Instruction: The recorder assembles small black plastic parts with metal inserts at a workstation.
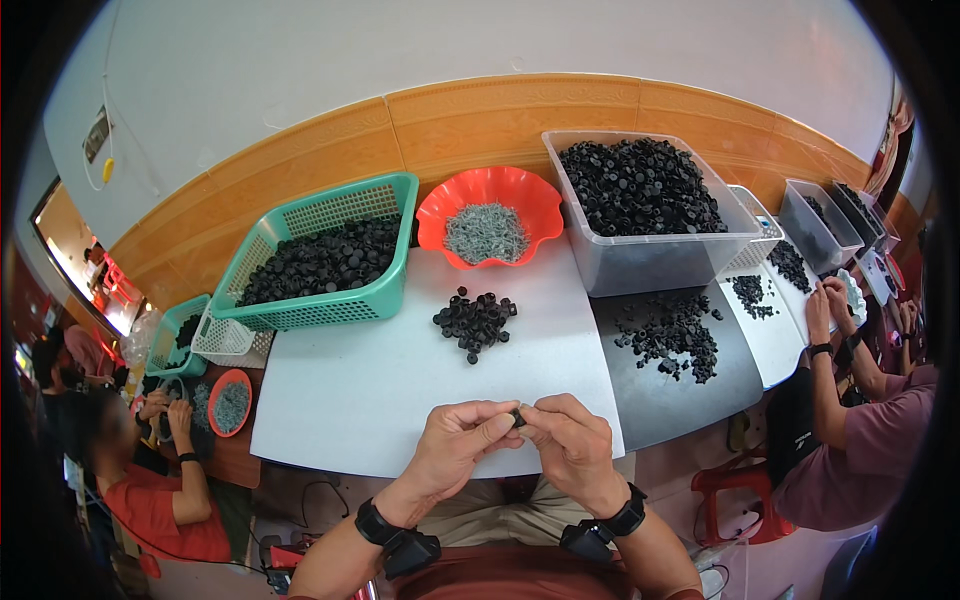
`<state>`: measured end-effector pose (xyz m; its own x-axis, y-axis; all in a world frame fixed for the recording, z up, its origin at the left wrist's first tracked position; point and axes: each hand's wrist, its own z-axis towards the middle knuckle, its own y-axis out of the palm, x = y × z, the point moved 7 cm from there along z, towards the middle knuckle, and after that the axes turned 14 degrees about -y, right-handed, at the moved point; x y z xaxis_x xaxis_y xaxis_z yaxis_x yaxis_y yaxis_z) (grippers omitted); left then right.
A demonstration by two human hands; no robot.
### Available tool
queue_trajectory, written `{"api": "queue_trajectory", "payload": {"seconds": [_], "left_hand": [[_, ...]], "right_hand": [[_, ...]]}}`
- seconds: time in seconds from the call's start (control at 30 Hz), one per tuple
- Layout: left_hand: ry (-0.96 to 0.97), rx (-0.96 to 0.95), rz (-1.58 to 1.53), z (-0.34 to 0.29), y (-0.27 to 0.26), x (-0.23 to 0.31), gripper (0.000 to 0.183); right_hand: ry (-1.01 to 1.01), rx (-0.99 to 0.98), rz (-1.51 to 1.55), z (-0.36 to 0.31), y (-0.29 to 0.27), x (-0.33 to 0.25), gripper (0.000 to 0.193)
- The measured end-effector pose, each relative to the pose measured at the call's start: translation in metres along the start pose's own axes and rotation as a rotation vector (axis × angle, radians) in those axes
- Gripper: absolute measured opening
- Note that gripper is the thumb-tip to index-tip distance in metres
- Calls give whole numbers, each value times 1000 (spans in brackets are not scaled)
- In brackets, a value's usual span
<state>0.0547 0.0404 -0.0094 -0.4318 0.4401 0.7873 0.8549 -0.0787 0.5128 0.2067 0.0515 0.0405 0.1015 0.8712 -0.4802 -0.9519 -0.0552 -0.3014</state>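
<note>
A small round black plastic part (517, 418) is pinched between my two hands above the front edge of the white tabletop. My left hand (460, 440) grips it between thumb and forefinger. The fingertips of my right hand (575, 445) close on its other side and cover much of it; whether a screw is in them too is hidden. Beyond my hands, a loose pile of small black caps (474, 322) lies on the white board (350, 390). Behind that pile stands a red scalloped bowl (546, 215) of grey metal screws (486, 234).
A green basket (345, 305) of black caps stands back left, and a clear bin (650, 262) heaped with black parts back right. More black parts (680, 340) are scattered on a dark board (640, 400). One person (170, 500) works at left, another (850, 440) at right beside a red stool (740, 490).
</note>
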Motion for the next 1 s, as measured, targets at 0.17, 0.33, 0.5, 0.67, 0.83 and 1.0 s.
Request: {"api": "queue_trajectory", "payload": {"seconds": [0.17, 0.33, 0.5, 0.67, 0.83, 1.0], "left_hand": [[22, -5, 82, 0, 2, 0, 28], [52, -9, 131, 0, 3, 1, 27], [85, -14, 216, 1, 8, 1, 26], [93, -24, 189, 0, 9, 2, 26], [87, -15, 109, -1, 3, 1, 24], [42, -54, -19, -1, 5, 1, 27]], "right_hand": [[23, -1, 15, -2, -1, 1, 27], [45, 2, 17, -2, -2, 2, 23], [72, 1, 21, -1, -3, 2, 23], [60, -13, 40, -1, -2, 2, 24], [199, -62, 224, 3, 0, 7, 30], [189, -123, 280, -3, 5, 13, 40]]}}
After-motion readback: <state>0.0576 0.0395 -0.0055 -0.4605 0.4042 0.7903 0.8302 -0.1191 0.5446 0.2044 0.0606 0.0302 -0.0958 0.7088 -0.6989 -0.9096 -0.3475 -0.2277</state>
